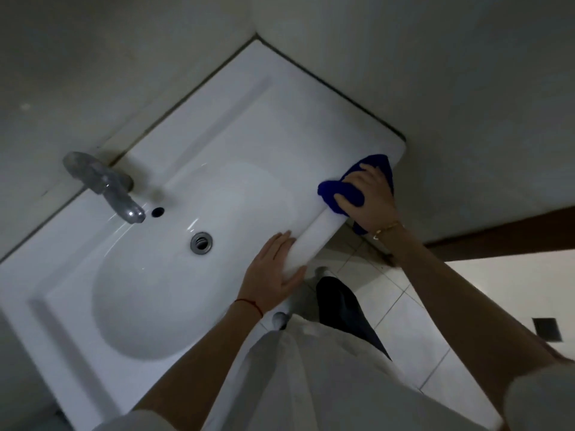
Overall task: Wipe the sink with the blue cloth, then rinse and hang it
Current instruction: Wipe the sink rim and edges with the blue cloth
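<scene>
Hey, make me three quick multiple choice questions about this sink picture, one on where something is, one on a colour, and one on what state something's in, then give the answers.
1. Where is the cloth?
A. in the basin
B. on the sink's front right corner
C. over the tap

2. What colour is the cloth?
A. blue
B. yellow
C. white

3. What is the left hand doing?
A. turning the tap
B. holding the cloth
C. resting flat on the sink's front edge

Answers:
1 B, the right hand presses it on the sink corner.
2 A, it is deep blue.
3 C, its palm lies on the rim, away from the tap.
</scene>
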